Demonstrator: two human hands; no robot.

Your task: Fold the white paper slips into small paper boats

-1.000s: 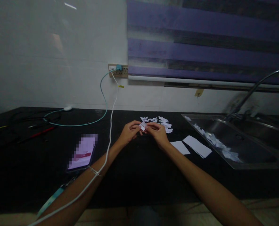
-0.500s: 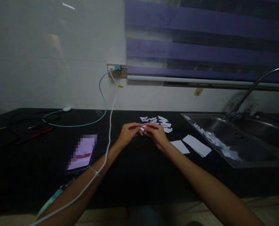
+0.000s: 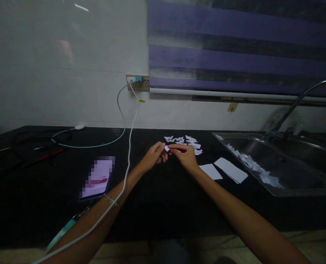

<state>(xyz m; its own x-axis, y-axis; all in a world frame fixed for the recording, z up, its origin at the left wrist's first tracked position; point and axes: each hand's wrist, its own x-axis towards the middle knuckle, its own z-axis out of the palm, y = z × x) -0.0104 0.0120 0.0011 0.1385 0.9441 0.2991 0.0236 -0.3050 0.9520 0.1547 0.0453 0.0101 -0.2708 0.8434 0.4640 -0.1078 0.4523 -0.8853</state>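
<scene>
A small folded piece of white paper is pinched between my two hands, above the black counter. My left hand grips its left edge with thumb and forefinger, the other fingers curled below. On the opposite side, my right hand holds the paper between thumb and fingers and hides part of it. Just beyond my hands stand several folded white paper boats. To the right of my right wrist lie a white paper sheet and a small stack of white paper.
A steel sink with a curved faucet is at the right; several folded papers line its rim. A phone lies left. A white cable crosses over my left forearm from the wall socket.
My left hand's fingers have shifted: they have drawn slightly apart from the right hand and turned, so more of the paper's left side is pinched at the fingertips. The view has moved a little.
</scene>
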